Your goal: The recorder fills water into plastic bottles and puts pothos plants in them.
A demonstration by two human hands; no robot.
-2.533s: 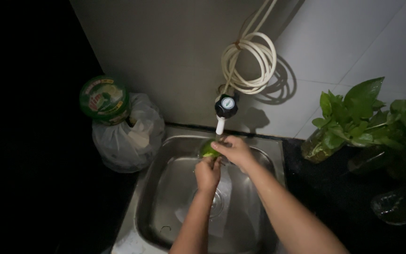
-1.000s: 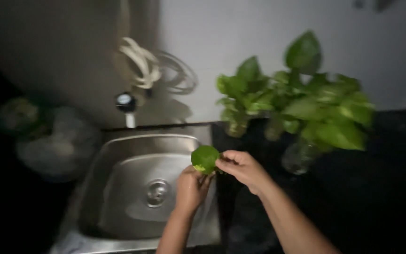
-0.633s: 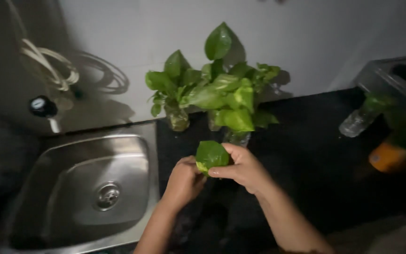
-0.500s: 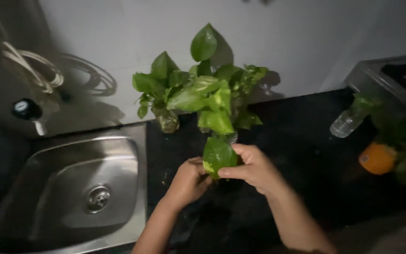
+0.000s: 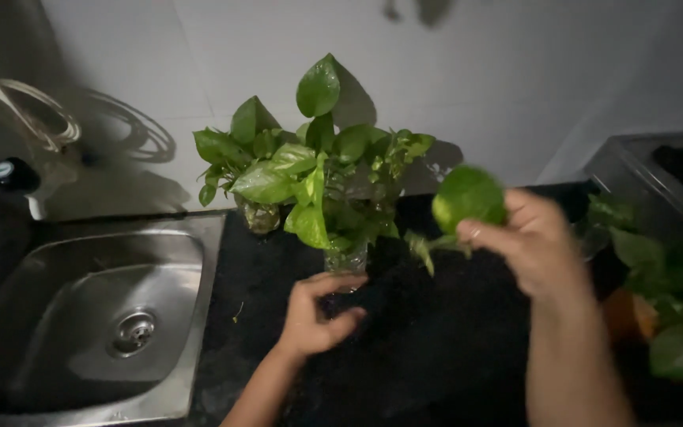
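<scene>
Round green leaf cutting [image 5: 468, 198] — short stem, slightly blurred — held above the dark counter.

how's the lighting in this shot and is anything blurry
Head view: dim overall, light from the front casting hard shadows of the leafy plant and coiled hose on the white wall; the right hand and its green leaf are motion-blurred; the left hand is sharper.
</scene>
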